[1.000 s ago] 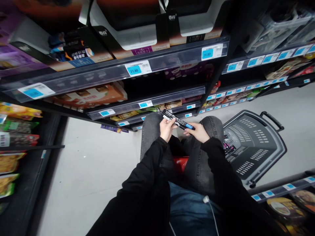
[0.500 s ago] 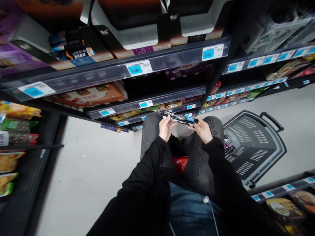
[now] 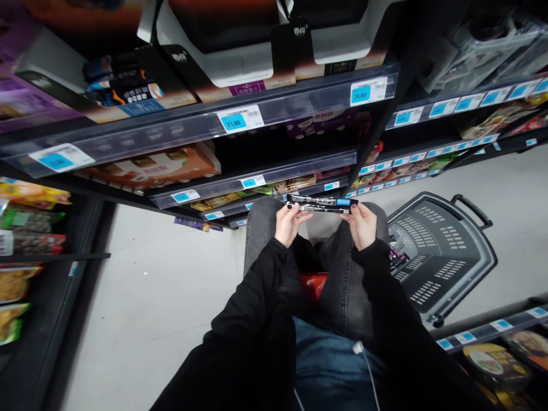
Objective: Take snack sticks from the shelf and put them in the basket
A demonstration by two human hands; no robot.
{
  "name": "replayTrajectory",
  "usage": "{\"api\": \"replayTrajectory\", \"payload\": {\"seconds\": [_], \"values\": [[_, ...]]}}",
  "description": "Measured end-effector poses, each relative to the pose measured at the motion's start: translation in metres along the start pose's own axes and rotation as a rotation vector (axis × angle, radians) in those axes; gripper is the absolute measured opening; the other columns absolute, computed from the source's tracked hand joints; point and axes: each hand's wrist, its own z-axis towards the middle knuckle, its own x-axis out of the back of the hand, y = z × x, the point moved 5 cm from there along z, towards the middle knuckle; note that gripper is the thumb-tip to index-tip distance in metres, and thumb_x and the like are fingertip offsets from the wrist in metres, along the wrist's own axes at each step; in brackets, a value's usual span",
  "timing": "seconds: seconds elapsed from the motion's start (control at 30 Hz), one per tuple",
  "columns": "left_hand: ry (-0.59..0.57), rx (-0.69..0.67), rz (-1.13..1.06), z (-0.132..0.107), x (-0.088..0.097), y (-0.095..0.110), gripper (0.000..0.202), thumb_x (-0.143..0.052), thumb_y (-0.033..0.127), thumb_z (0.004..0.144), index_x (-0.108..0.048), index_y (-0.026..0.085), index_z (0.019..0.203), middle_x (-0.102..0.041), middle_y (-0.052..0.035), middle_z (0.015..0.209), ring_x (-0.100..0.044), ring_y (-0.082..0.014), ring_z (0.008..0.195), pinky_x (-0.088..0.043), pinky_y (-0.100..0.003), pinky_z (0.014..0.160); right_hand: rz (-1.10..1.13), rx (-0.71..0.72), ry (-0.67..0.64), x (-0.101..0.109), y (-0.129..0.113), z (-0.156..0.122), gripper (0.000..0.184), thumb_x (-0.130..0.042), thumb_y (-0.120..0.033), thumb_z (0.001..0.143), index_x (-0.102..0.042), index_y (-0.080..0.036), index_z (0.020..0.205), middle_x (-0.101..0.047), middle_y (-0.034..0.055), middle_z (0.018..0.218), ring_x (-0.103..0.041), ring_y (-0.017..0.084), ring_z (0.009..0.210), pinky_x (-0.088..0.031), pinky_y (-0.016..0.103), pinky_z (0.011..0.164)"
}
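packet (image 3: 322, 203) now level, both hands gripping ends

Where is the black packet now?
The black packet sits mid-frame in the head view, held between the left hand and right hand, left of the grey basket.

A shop aisle is shown — dark shelving (image 3: 257, 171) is stacked tier on tier with boxed and bagged snacks (image 3: 158, 165), each clear shelf edge is fitted with blue-and-white price tags (image 3: 240, 120) reading 23.80 and 26.80, and a grey shopping basket (image 3: 440, 251) is set on the pale floor (image 3: 149, 285).
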Motion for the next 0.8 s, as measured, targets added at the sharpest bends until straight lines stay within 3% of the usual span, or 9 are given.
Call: {"api": "replayTrajectory", "payload": {"seconds": [0.33,0.57,0.67,0.8], "values": [[-0.077,0.023,-0.043,0.002,-0.002,-0.003,0.031,-0.064,0.042,0.078,-0.058,0.012,0.086,-0.067,-0.0055,0.079,-0.067,-0.0167,0.074,-0.055,-0.040,0.079,0.110,0.079,0.021,0.001,-0.005,0.000,0.034,-0.074,-0.042,0.064,-0.060,-0.017,0.083,-0.062,0.0007,0.079,-0.060,0.013,0.064,-0.058,0.033,0.065],[-0.020,-0.059,0.060,0.002,0.004,0.002,0.031,-0.073,0.037,0.067,-0.058,0.010,0.073,-0.063,-0.0025,0.069,-0.065,-0.0158,0.067,-0.057,-0.039,0.072,0.068,0.162,0.036,0.005,-0.002,0.003,0.026,-0.070,-0.032,0.069,-0.060,-0.017,0.088,-0.061,-0.0010,0.076,-0.059,0.011,0.060,-0.056,0.030,0.058],[-0.097,-0.027,0.254,0.000,0.000,0.001,0.032,-0.078,0.028,0.056,-0.060,0.009,0.074,-0.061,-0.0009,0.068,-0.063,-0.0148,0.063,-0.059,-0.035,0.064,0.005,0.201,0.111,0.011,-0.002,0.004,0.029,-0.070,-0.026,0.066,-0.057,-0.017,0.090,-0.060,-0.0017,0.075,-0.055,0.009,0.055,-0.051,0.025,0.054],[-0.317,0.177,0.464,-0.007,-0.011,-0.014,0.042,-0.081,0.024,0.051,-0.061,0.008,0.085,-0.066,-0.0046,0.076,-0.065,-0.0177,0.064,-0.057,-0.030,0.058,-0.029,0.265,0.163,0.013,-0.006,0.003,0.041,-0.071,-0.018,0.061,-0.052,-0.017,0.098,-0.061,0.0003,0.084,-0.060,0.010,0.073,-0.050,0.025,0.070]]}}
